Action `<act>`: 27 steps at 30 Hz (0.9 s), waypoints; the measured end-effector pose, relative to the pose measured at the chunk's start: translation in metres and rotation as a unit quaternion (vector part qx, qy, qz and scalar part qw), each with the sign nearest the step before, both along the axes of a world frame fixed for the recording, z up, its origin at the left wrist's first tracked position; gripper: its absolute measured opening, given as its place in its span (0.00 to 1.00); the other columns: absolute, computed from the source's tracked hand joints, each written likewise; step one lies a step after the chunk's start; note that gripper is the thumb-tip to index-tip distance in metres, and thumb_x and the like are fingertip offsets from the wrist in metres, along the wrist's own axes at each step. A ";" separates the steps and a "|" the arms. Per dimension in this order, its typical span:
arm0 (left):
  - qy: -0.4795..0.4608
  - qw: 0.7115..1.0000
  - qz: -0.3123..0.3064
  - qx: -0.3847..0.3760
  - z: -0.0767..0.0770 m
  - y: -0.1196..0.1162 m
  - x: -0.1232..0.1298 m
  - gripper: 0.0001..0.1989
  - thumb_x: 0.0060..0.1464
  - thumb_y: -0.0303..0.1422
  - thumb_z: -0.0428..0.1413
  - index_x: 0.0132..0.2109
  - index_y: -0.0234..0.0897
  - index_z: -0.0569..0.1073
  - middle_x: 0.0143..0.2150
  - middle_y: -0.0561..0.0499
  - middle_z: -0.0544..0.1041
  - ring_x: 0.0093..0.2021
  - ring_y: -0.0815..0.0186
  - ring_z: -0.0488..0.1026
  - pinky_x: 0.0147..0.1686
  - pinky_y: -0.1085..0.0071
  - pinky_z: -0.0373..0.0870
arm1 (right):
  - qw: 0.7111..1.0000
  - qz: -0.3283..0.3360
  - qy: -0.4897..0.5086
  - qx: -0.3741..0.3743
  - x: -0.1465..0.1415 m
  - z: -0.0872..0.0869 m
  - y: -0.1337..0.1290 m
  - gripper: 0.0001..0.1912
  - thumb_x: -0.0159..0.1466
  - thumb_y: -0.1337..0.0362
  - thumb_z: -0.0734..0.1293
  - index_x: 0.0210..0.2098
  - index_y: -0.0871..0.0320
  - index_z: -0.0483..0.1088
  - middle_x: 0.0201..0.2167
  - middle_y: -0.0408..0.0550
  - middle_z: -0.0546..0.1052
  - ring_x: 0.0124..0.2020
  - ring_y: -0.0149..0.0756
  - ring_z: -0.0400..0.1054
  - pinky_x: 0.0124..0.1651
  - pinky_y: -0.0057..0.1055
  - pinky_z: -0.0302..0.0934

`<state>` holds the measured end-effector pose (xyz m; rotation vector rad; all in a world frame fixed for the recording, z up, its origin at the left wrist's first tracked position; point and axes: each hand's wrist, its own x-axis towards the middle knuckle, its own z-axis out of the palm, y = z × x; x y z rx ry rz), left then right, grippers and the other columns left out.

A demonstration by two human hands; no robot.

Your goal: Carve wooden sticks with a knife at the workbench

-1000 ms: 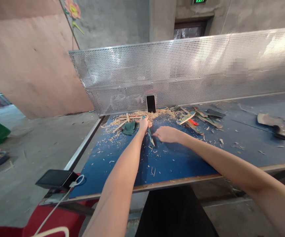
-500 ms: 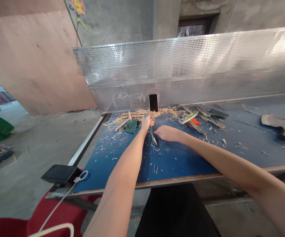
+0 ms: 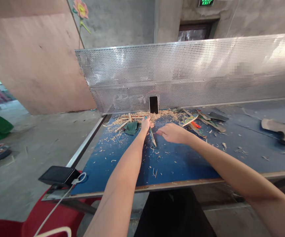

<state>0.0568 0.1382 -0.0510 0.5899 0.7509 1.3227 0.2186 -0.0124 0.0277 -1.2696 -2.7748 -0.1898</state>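
Observation:
My left hand [image 3: 146,124] is closed around a narrow wooden stick [image 3: 153,139] with blue-green and pale patches. The stick slants down toward me, its lower end over the blue tabletop [image 3: 172,163]. Just to the right, my right hand [image 3: 172,133] is closed in a fist, its fingertips pointing at the stick with a small gap between. Whatever it may hold is hidden or too small to name. A folded dark green cloth-like piece [image 3: 131,128] lies left of my left hand. Pale wood shavings [image 3: 165,114] are heaped behind both hands.
A phone [image 3: 154,104] leans upright against the perforated metal screen [image 3: 132,72]. Scrap strips [image 3: 213,124] and an orange-red item [image 3: 196,124] lie right of my hands. Farther right is a curved brownish piece [image 3: 275,125]. A black box [image 3: 58,176] with a white cable sits at the left corner.
The stick has turned slightly in my left hand and shows more pale wood. My right fist has shifted a little up and away from the stick. The view has tilted up slightly.

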 end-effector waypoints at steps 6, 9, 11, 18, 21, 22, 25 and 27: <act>0.005 1.000 0.002 -0.001 -0.001 0.000 0.001 0.28 0.57 0.45 0.68 0.35 0.44 0.53 0.20 0.67 0.48 0.14 0.77 0.49 0.16 0.78 0.45 | 0.998 -0.061 0.000 0.008 -0.009 -0.022 0.020 0.24 0.81 0.56 0.53 0.54 0.60 0.77 0.40 0.57 0.85 0.40 0.44 0.79 0.40 0.33 0.60; 0.022 1.000 0.012 0.014 0.000 -0.002 0.002 0.27 0.58 0.40 0.68 0.35 0.44 0.53 0.20 0.66 0.48 0.14 0.77 0.48 0.16 0.78 0.44 | 0.997 -0.073 0.004 -0.010 -0.010 -0.036 0.032 0.23 0.81 0.56 0.52 0.55 0.59 0.75 0.44 0.57 0.85 0.43 0.45 0.80 0.42 0.33 0.61; 0.030 0.999 0.013 0.023 0.002 -0.005 0.002 0.26 0.60 0.37 0.66 0.34 0.44 0.53 0.19 0.66 0.48 0.14 0.77 0.49 0.16 0.78 0.44 | 0.998 -0.067 -0.001 -0.013 -0.010 -0.040 0.037 0.24 0.81 0.56 0.52 0.54 0.58 0.76 0.48 0.58 0.85 0.46 0.46 0.80 0.44 0.34 0.62; 0.044 0.998 0.029 0.028 0.005 -0.009 0.002 0.24 0.61 0.34 0.65 0.34 0.43 0.54 0.19 0.66 0.49 0.13 0.77 0.50 0.16 0.78 0.45 | 0.997 -0.064 -0.040 0.009 -0.014 -0.038 0.035 0.27 0.81 0.56 0.50 0.54 0.62 0.78 0.47 0.63 0.84 0.46 0.49 0.81 0.48 0.37 0.65; 0.041 0.998 0.034 0.029 0.005 -0.008 0.002 0.24 0.61 0.34 0.65 0.34 0.43 0.54 0.19 0.66 0.49 0.13 0.77 0.51 0.15 0.78 0.45 | 0.996 -0.072 -0.045 0.008 -0.015 -0.037 0.034 0.27 0.81 0.56 0.51 0.55 0.61 0.78 0.46 0.63 0.85 0.46 0.49 0.81 0.48 0.37 0.66; 0.039 0.998 0.031 0.030 0.005 -0.008 0.002 0.24 0.61 0.34 0.65 0.34 0.43 0.53 0.18 0.66 0.49 0.13 0.77 0.51 0.15 0.78 0.45 | 0.996 -0.074 -0.045 0.008 -0.016 -0.037 0.033 0.27 0.81 0.55 0.51 0.55 0.61 0.78 0.46 0.63 0.85 0.46 0.49 0.81 0.49 0.38 0.66; 0.035 0.999 0.015 0.030 0.004 -0.007 0.001 0.24 0.62 0.35 0.65 0.34 0.43 0.54 0.18 0.66 0.49 0.13 0.76 0.51 0.15 0.78 0.46 | 0.996 -0.073 -0.042 0.008 -0.018 -0.038 0.034 0.25 0.80 0.57 0.53 0.55 0.60 0.79 0.45 0.62 0.85 0.46 0.49 0.81 0.48 0.37 0.66; 0.029 0.999 0.011 0.025 0.004 -0.008 0.001 0.23 0.62 0.36 0.64 0.34 0.43 0.54 0.18 0.65 0.49 0.13 0.76 0.51 0.15 0.78 0.46 | 0.998 -0.054 -0.038 0.001 -0.019 -0.040 0.036 0.22 0.78 0.61 0.56 0.54 0.58 0.80 0.46 0.60 0.85 0.47 0.47 0.81 0.47 0.35 0.66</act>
